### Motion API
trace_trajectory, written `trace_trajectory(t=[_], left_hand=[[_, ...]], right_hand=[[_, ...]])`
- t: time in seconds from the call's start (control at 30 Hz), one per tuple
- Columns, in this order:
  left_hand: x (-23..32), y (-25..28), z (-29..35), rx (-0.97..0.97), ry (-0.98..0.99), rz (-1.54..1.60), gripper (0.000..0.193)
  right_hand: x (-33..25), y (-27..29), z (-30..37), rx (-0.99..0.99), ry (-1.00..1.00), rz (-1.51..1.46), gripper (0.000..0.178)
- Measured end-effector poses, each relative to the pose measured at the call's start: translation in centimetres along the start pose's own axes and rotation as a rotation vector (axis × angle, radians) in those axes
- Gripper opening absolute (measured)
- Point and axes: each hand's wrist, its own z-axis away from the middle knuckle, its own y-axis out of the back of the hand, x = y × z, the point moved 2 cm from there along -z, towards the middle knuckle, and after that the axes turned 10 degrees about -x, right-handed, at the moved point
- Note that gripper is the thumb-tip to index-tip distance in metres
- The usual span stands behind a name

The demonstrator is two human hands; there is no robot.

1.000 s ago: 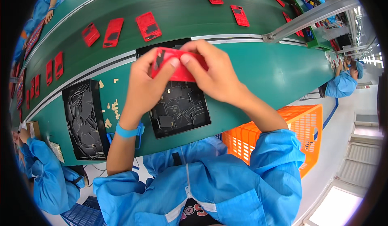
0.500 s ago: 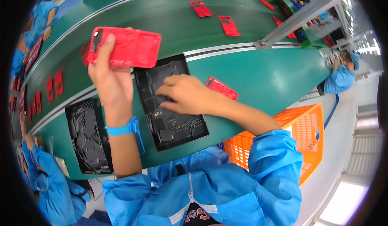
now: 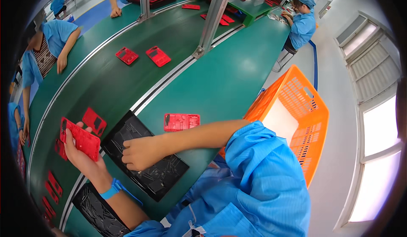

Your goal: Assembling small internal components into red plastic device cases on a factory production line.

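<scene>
My left hand (image 3: 87,160) grips a red plastic casing (image 3: 80,138) by its edge, with the moulded inner side showing. A blue band circles that wrist. It is beyond the left corner of a black tray (image 3: 171,175) that holds many thin dark strips and small pieces. Over the middle of this tray, my right hand (image 3: 144,152) points down with its fingers bent together. Its fingertips are partly hidden, so any small part between them cannot be made out. Another red casing (image 3: 182,122) rests on the green table just past my right forearm.
A second black tray (image 3: 99,209) of dark strips sits left of my left forearm. More red casings (image 3: 158,56) lie on the green conveyor belt (image 3: 110,84). A metal post (image 3: 214,19) rises at its edge. An orange crate (image 3: 311,122) stands at right; co-workers (image 3: 303,23) sit around.
The whole view has swung to the right, so the trays appear turned and further left. My left hand still has the red casing, now lower; the right hand's fingers have drawn closer together over the tray.
</scene>
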Motion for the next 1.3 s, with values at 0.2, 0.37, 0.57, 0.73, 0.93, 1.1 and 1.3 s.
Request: trace_trajectory(t=[0.2, 0.37, 0.57, 0.73, 0.93, 1.1, 1.3], left_hand=[[0.3, 0.1, 0.2, -0.022, 0.025, -0.002, 0.034], [0.6, 0.7, 0.1, -0.027, 0.026, -0.02, 0.034], [0.8, 0.4, 0.0, -0.04, 0.009, -0.027, 0.033], [0.4, 0.8, 0.0, -0.067, 0.001, -0.025, 0.032], [0.2, 1.3, -0.2, -0.043, 0.071, -0.004, 0.035], [-0.7, 1.9, -0.4, -0.174, 0.275, 0.331, 0.046], [-1.2, 1.4, -1.3, -0.215, 0.277, 0.372, 0.041]], right_hand=[[0.2, 0.8, 0.0, -0.109, -0.056, -0.083, 0.029], [1.1, 3.5, 0.2, -0.194, -0.057, -0.169, 0.039], [0.5, 4.7, 2.2, -0.45, -0.181, -0.191, 0.039], [0.4, 4.5, 2.0, -0.488, -0.195, -0.207, 0.04], [0.5, 4.5, 1.8, -0.454, -0.185, -0.259, 0.036], [0.8, 4.0, 1.4, -0.355, -0.1, -0.4, 0.026], [2.4, 5.2, 1.6, -0.362, -0.178, -0.731, 0.018]])
